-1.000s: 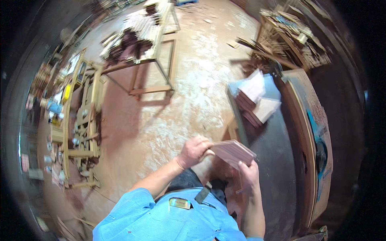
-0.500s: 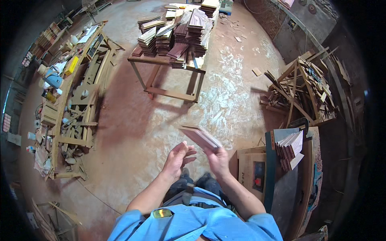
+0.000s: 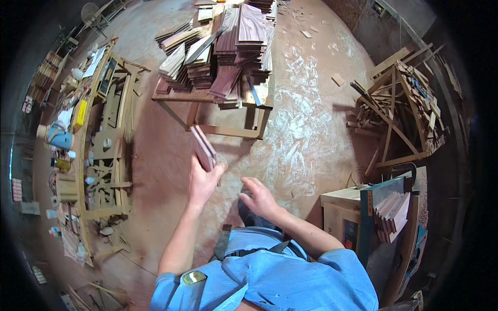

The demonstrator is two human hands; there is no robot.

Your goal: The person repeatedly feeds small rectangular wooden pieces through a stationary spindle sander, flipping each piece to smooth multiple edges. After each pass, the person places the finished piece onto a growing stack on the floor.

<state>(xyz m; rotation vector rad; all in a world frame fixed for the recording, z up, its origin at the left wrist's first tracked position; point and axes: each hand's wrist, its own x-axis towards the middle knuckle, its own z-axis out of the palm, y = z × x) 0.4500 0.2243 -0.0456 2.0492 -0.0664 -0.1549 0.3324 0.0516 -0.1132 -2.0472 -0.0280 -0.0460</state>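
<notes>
A small stack of reddish-brown wooden boards (image 3: 203,147) is gripped at its near end by my left hand (image 3: 202,181). The boards stand on a slant, their far end pointing toward a wooden table (image 3: 181,97). My right hand (image 3: 259,199) is empty, with its fingers stretched out and apart, a little to the right of the boards. Piles of similar boards (image 3: 228,54) cover the table ahead of me. A blue-handled tool (image 3: 253,92) leans at the table's near edge.
At the left runs a long cluttered workbench (image 3: 83,181). On the right, a wooden frame (image 3: 394,111) is heaped with scrap strips. A machine with a green side panel (image 3: 366,220) carries a few boards (image 3: 390,215) at the lower right. White powder (image 3: 296,124) marks the floor.
The boards have passed from my right hand to my left and swung left. My right hand has let go. I have come nearer the table.
</notes>
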